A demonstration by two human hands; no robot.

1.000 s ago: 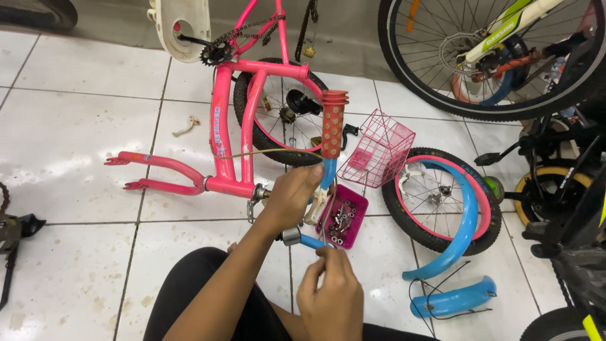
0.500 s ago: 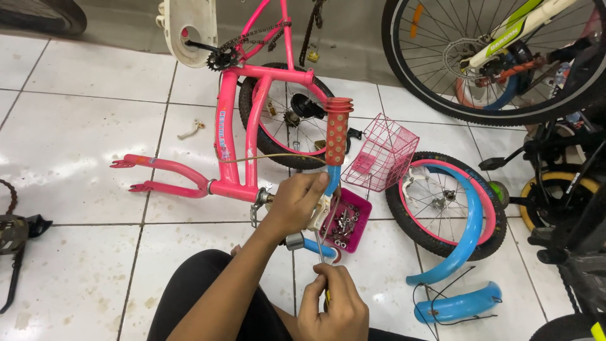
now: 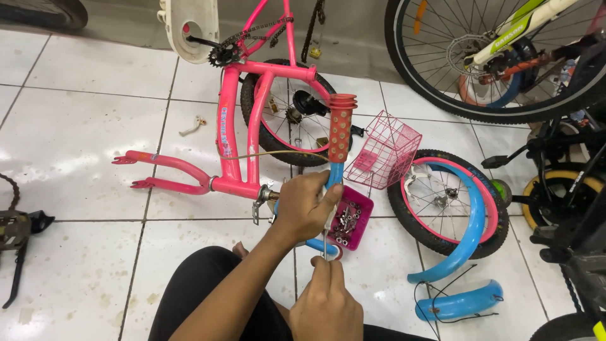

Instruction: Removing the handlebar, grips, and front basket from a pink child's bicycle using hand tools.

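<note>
My left hand (image 3: 304, 208) grips a blue handlebar (image 3: 333, 173) with an orange-red rubber grip (image 3: 339, 129) pointing up. It sits at the head end of a pink child's bicycle frame (image 3: 237, 142) lying on the tiled floor. My right hand (image 3: 325, 303) is below, pinching a thin metal tool or cable end (image 3: 325, 243) that points up at the handlebar's lower part. A small pink tray of metal nuts and bolts (image 3: 350, 221) lies just right of my left hand.
A pink wire basket (image 3: 385, 151), a small wheel with blue and pink mudguards (image 3: 451, 202) and a loose blue mudguard (image 3: 457, 303) lie to the right. A large bicycle wheel (image 3: 492, 57) stands at the back right, dark bicycles at the right edge, a pedal (image 3: 19, 227) at the left.
My right hand has moved up closer to the handlebar under my left hand. The view has shifted slightly; my left hand keeps its grip.
</note>
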